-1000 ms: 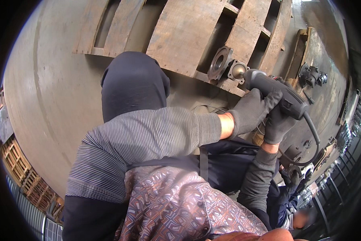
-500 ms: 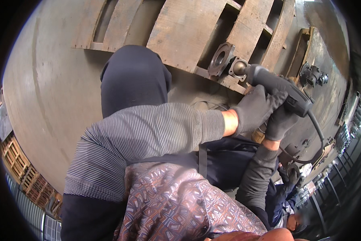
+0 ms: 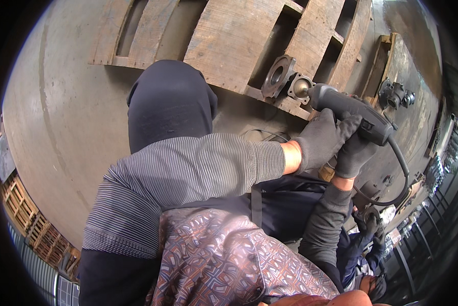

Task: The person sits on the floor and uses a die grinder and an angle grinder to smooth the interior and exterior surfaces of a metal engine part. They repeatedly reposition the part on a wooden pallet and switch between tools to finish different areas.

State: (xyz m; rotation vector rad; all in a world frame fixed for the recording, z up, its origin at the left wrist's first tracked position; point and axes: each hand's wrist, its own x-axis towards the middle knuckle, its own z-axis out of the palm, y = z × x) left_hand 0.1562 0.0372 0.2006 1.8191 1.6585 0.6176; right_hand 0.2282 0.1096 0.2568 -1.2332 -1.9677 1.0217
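Note:
Both of my hands wear dark grey gloves and are closed around a dark grey corded die grinder (image 3: pixel 352 108). My left hand (image 3: pixel 319 140) grips it from below, nearer its front end. My right hand (image 3: pixel 355 154) wraps the rear part, close to where the cord leaves. The tool's tip reaches into the round bore of a square-flanged metal casting (image 3: pixel 301 88) with bolt holes at its corners. Right beside that stands a larger ring-shaped metal flange (image 3: pixel 278 76), at the pallet's edge. Whether the tip touches the bore wall, I cannot tell.
The wooden pallet (image 3: pixel 229 43) has wide gaps between its boards. A black cord (image 3: pixel 406 176) loops down right of my hands. More metal fittings (image 3: pixel 396 95) sit on a surface at right. A co-worker (image 3: pixel 364 250) in dark clothing handles a part at lower right.
The die grinder and both my hands have shifted very slightly left in the picture, as have the castings and pallet. My grip stays the same. The co-worker's head and hands have moved a little.

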